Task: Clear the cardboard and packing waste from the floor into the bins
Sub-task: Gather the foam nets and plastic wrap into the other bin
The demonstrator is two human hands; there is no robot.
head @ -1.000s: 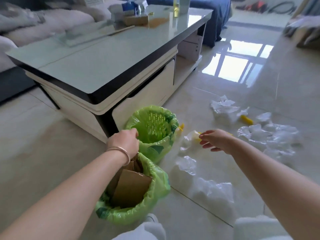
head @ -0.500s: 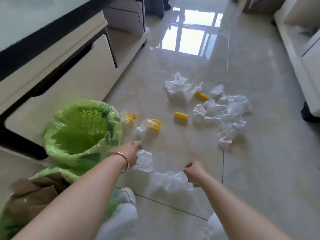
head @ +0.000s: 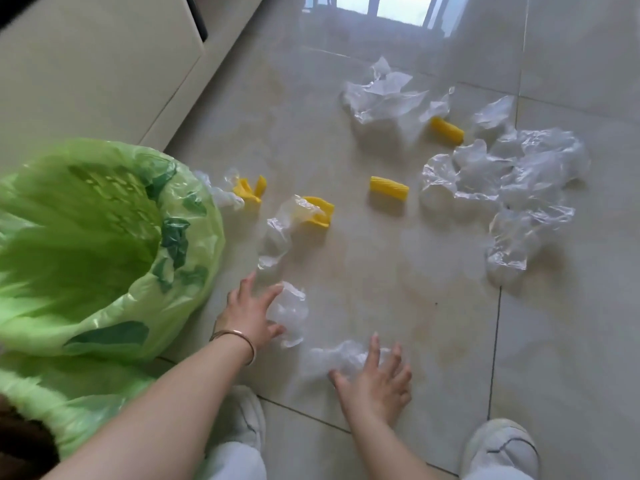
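- The left hand (head: pixel 250 315), fingers spread, cups a crumpled clear plastic piece (head: pixel 289 311) on the floor (head: pixel 398 289), not yet closed on it.
- The right hand (head: pixel 375 384) presses open-fingered on another clear plastic wad (head: pixel 337 358), nothing lifted.
- Just left, the near green-lined bin (head: pixel 104 244) looks empty; the second bin (head: pixel 79 403) at the lower left edge shows something brown, likely cardboard.
- Farther out lie yellow foam pieces (head: pixel 389 188) and a big plastic heap (head: pixel 512 178) toward the floor's right side.
- By my reckoning the cardboard is cleared; most plastic remains.
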